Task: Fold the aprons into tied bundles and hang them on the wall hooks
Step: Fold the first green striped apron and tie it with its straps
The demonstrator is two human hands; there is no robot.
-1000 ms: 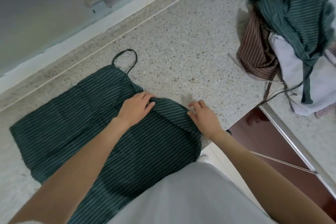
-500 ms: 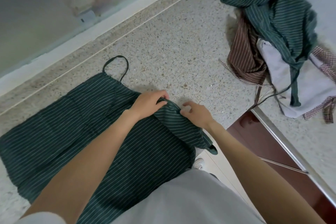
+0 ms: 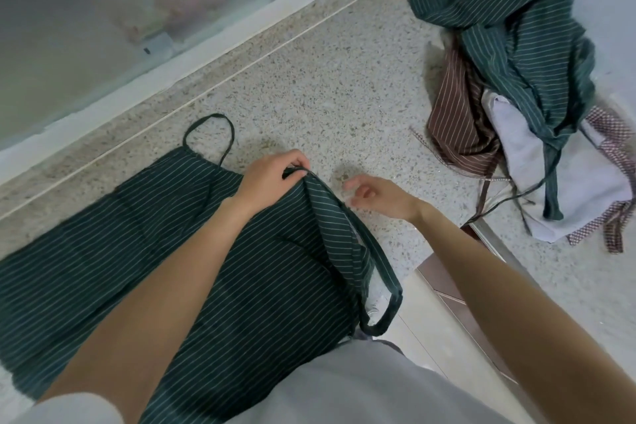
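A dark green pinstriped apron [image 3: 113, 251] lies spread on the speckled stone counter [image 3: 309, 86], its neck loop [image 3: 210, 134] at the far edge. My left hand [image 3: 272, 175] grips the apron's right edge and lifts it off the counter into a raised fold [image 3: 334, 231]. From that fold a green tie strap [image 3: 385, 306] hangs in a loop over the counter's front edge. My right hand [image 3: 378, 194] hovers just right of the fold with loose fingers and holds nothing.
A heap of unfolded aprons lies at the far right: a green striped one [image 3: 523, 31], a brown striped one [image 3: 454, 120], a white cloth [image 3: 564, 175] and a checked one [image 3: 616, 217]. A frosted window [image 3: 103, 10] runs along the back. The counter's corner edge [image 3: 495, 244] drops off at the right.
My left hand has lifted the apron's right edge higher. My right hand has let go of the cloth and moved slightly right. The tie strap now hangs lower over the front edge.
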